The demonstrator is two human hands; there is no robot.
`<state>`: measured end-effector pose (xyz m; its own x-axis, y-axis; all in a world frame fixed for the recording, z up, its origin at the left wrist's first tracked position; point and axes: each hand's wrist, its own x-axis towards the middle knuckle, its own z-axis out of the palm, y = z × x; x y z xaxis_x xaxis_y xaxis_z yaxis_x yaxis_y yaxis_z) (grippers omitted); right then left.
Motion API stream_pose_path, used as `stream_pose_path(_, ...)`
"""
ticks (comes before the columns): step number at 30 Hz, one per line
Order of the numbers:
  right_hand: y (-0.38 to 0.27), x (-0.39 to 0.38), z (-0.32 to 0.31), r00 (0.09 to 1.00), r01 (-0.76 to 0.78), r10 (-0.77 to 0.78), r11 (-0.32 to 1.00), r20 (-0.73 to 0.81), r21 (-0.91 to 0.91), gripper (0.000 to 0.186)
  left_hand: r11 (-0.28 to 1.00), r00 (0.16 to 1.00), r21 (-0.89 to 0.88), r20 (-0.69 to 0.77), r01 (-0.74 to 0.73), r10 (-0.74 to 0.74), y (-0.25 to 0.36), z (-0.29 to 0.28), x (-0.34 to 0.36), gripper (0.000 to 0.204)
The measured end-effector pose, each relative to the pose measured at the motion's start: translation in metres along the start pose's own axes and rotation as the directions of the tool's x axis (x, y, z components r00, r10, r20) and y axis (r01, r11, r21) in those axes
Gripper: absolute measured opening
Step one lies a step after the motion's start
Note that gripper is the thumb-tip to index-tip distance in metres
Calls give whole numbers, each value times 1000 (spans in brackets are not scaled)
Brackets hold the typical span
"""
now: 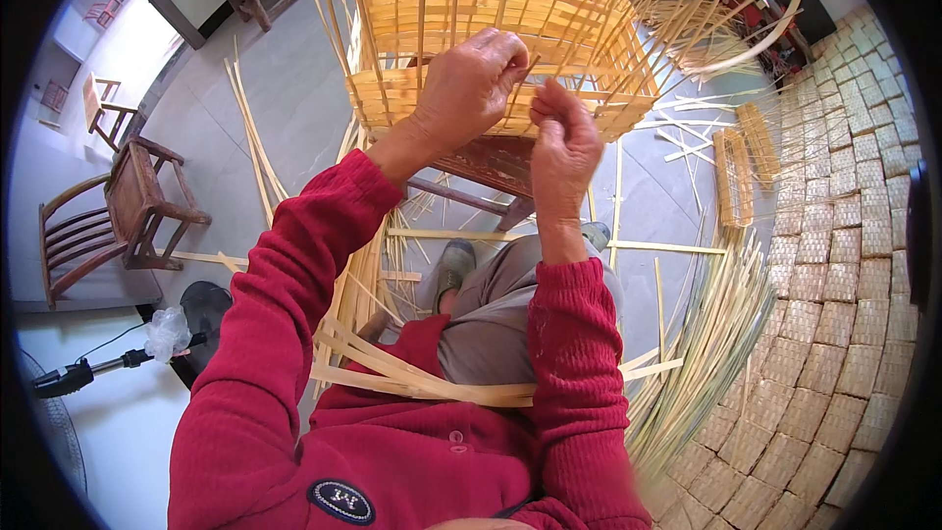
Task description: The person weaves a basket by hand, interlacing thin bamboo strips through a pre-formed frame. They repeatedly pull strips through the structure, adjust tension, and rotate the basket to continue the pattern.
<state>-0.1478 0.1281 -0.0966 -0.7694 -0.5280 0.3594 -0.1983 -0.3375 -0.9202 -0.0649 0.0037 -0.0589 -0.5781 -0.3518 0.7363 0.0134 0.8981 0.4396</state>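
- Nearest is the red cardigan (412,461) of the person, below both hands, with a dark oval badge (340,501).
- Some flat bamboo strips (432,381) lie across the lap, between the cardigan and the hands.
- The left hand (471,83) has its fingers bent together, in front of the basket wall; I cannot tell if a strip is between them.
- The right hand (567,128) is just beside it, lower, with thumb and fingers curled close; its grasp also cannot be told.
- The unfinished woven bamboo basket (422,20) is behind and around both hands, with long stakes standing up.
- Under the basket, below the hands, is a reddish-brown wooden tabletop (491,159).
- Well to the left of the left hand stands a wooden chair (142,201).
- To the right of the right hand, lower, lies a bundle of thin splints (706,353).
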Motion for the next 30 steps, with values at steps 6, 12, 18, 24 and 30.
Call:
stream_pose_path(6,-10,-3,-12,997,73,-59,948,54,-309,22,987,989,160,144,6,-29,5,1,-9,30)
stream_pose_path(12,4,15,-7,963,220,-98,821,251,-527,23,985,999,-170,-6,-38,37,22,-39,-40,46)
stream_pose_path(18,-4,19,-10,973,83,24,893,230,-442,15,850,904,-315,75,423,-421,-56,-145,-97,49)
stream_pose_path(24,-2,21,-21,980,-33,116,895,160,-445,21,865,878,-403,472,298,-82,-93,-155,-69,33)
stream_pose_path(30,3,28,-30,982,-58,122,920,141,-388,21,949,794,-301,598,98,108,-91,-149,-48,31)
